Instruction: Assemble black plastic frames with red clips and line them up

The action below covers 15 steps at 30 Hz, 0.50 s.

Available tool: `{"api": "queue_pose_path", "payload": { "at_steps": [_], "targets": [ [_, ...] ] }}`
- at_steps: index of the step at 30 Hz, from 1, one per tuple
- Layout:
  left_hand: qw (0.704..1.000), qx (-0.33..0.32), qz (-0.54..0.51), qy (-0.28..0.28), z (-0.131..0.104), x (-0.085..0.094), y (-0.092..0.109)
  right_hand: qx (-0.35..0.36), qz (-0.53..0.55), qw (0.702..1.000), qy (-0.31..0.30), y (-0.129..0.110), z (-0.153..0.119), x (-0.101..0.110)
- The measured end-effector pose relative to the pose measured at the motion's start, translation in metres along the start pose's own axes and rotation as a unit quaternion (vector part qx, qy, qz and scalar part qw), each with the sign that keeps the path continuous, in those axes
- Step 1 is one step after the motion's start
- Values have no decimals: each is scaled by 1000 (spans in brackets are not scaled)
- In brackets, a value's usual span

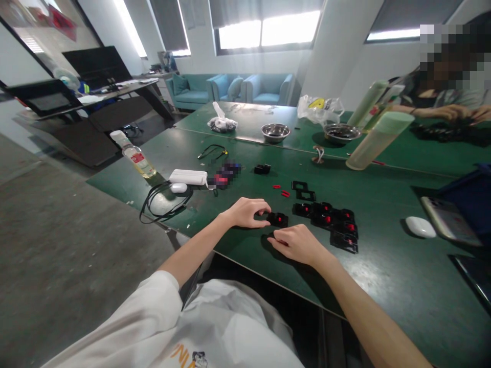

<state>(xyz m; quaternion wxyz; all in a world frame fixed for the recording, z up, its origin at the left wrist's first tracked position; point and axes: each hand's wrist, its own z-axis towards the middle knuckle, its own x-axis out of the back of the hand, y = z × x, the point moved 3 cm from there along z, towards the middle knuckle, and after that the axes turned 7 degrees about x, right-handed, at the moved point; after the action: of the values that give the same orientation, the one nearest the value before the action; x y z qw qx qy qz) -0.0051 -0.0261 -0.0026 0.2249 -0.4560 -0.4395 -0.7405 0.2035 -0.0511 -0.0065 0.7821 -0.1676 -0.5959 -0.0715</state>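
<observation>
A small black part with a red centre (pixel 279 220) lies on the green table (pixel 238 245) near its front edge. My left hand (pixel 248 212) is at the part's left side, thumb and forefinger apart in a C shape by its edge. Just in front of the part, my right hand (pixel 297 242) rests low with its fingers curled together; whether anything is inside them is hidden. To the right sits a cluster of similar black parts with red centres (pixel 326 220). Behind it are black square frames (pixel 306 195) and small red pieces (pixel 285 194).
A black block (pixel 262 168) and steel bowl (pixel 275 133) stand farther back. To the left are a bottle (pixel 138 158), white power strip (pixel 187 177) and black cable (pixel 148 204). On the right are a tall bottle (pixel 378 143), white case (pixel 421 227) and phone (pixel 450 220). A co-worker's hands (pixel 460 112) work opposite.
</observation>
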Motion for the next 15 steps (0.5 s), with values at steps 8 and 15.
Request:
{"api": "queue_pose_path", "payload": {
  "at_steps": [8, 15],
  "targets": [
    [1000, 7, 11, 5, 1, -3, -1, 2, -1, 1000, 0, -1, 0, 1],
    [1000, 27, 6, 12, 2, -4, 1, -4, -8, 1000, -3, 0, -1, 0]
  ]
}}
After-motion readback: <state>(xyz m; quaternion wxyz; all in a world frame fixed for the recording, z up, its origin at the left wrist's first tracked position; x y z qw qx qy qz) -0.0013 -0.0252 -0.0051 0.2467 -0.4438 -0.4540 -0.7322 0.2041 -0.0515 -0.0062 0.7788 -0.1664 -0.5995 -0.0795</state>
